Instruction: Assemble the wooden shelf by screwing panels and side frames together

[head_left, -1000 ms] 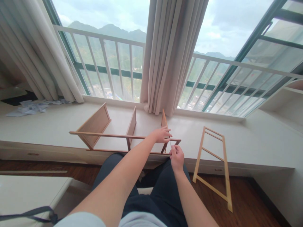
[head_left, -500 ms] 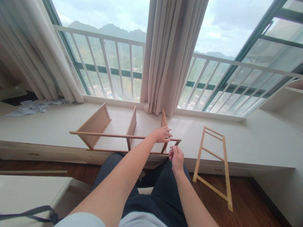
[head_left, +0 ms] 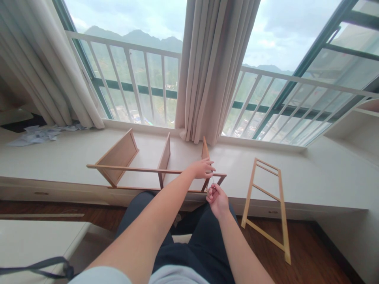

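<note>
Your left hand (head_left: 202,169) grasps shelf rail (head_left: 142,170) (fingers on top); right hand (head_left: 217,196) clenched on thin tool (head_left: 212,179) just below.

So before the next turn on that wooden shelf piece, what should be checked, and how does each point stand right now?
1. Left hand steadies the wooden shelf frame at its right end: ok.
2. Right hand closed around a thin tool pointing up at the frame rail: ok.
3. Tool tip seated in a fitting: cannot tell, too small.
4. Shelf frame resting flat on the window ledge: ok.
5. Ladder-like side frame leans against the ledge, apart from both hands: ok.
</note>
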Demonstrator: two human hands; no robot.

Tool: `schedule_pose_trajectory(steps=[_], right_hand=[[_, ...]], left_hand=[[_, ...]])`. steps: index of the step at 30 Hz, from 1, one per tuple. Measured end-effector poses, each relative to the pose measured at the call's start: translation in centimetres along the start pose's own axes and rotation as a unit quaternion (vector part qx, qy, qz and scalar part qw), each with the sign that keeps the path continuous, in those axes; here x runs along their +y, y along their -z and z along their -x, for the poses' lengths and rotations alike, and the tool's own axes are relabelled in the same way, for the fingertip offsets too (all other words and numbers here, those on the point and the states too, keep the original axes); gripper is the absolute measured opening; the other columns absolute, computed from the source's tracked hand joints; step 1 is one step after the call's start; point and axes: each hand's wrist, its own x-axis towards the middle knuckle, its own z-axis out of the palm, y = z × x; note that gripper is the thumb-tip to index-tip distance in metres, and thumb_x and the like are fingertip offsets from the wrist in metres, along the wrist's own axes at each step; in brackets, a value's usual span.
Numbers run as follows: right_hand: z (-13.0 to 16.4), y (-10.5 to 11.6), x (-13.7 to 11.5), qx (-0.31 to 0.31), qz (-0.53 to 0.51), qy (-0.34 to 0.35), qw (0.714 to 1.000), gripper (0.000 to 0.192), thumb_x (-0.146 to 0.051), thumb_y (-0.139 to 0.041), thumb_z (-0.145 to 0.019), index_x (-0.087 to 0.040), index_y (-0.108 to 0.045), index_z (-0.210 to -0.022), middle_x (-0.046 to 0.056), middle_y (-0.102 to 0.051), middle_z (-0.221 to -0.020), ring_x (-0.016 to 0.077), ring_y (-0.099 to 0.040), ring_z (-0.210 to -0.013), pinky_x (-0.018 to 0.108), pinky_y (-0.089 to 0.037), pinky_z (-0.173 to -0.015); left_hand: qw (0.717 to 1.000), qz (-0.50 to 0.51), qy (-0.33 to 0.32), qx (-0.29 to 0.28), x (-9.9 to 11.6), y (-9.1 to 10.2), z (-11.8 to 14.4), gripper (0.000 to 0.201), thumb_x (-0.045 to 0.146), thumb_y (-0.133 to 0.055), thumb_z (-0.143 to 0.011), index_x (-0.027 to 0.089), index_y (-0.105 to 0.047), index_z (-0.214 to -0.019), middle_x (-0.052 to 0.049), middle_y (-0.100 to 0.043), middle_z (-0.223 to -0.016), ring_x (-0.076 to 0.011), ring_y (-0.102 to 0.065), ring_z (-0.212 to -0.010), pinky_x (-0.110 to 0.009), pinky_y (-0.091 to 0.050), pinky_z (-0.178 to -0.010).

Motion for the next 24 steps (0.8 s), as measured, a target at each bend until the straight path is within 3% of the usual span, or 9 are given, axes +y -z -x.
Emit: schedule_pose_trajectory(steps=[6,11,18,24], right_hand=[[0.1,-0.2,0.2,0.02,-0.013,0.007,1.0,0.03,-0.047,-0.065,-0.075,-0.021,-0.054,-0.082,-0.005,-0.051,-0.059,0.0082,-0.036,-0.041,0.021,-0.027,-0.038],[-0.1,0.0,0.6,0.064,0.063,0.068,0.994,0.034,-0.05,-0.067,-0.076,-0.022,-0.051,-0.085,-0.006,-0.055,-0.057,0.0086,-0.038,-0.038,0.02,-0.027,-0.036],[-0.3,0.3,0.7,0.12,0.228,0.157,0.953,0.036,-0.054,-0.064,-0.081,-0.022,-0.053,-0.091,-0.006,-0.054,-0.057,0.0098,-0.041,-0.042,0.021,-0.029,-0.039],[-0.4,1.0,0.4,0.147,0.292,0.21,0.921,0.036,-0.056,-0.062,-0.081,-0.021,-0.057,-0.089,-0.003,-0.057,-0.063,0.0127,-0.048,-0.05,0.024,-0.037,-0.048]], left_hand=[[1.0,0.003,-0.002,0.0,-0.2,-0.2,-0.1,0.035,0.041,-0.057,-0.092,0.029,-0.069,-0.122,-0.003,-0.047,-0.15,-0.0295,-0.031,-0.145,-0.043,-0.032,-0.117],[1.0,0.005,-0.006,0.002,-0.2,-0.1,-0.1,0.034,0.04,-0.057,-0.092,0.03,-0.07,-0.121,-0.002,-0.048,-0.15,-0.0287,-0.032,-0.145,-0.043,-0.031,-0.118],[1.0,0.011,-0.01,0.003,-0.1,0.1,0.1,0.035,0.039,-0.057,-0.091,0.029,-0.069,-0.122,-0.004,-0.047,-0.15,-0.0308,-0.032,-0.145,-0.046,-0.033,-0.117],[1.0,0.015,-0.009,0.001,0.0,0.2,0.1,0.038,0.034,-0.059,-0.087,0.029,-0.069,-0.124,-0.003,-0.047,-0.15,-0.03,-0.031,-0.145,-0.044,-0.033,-0.117]])
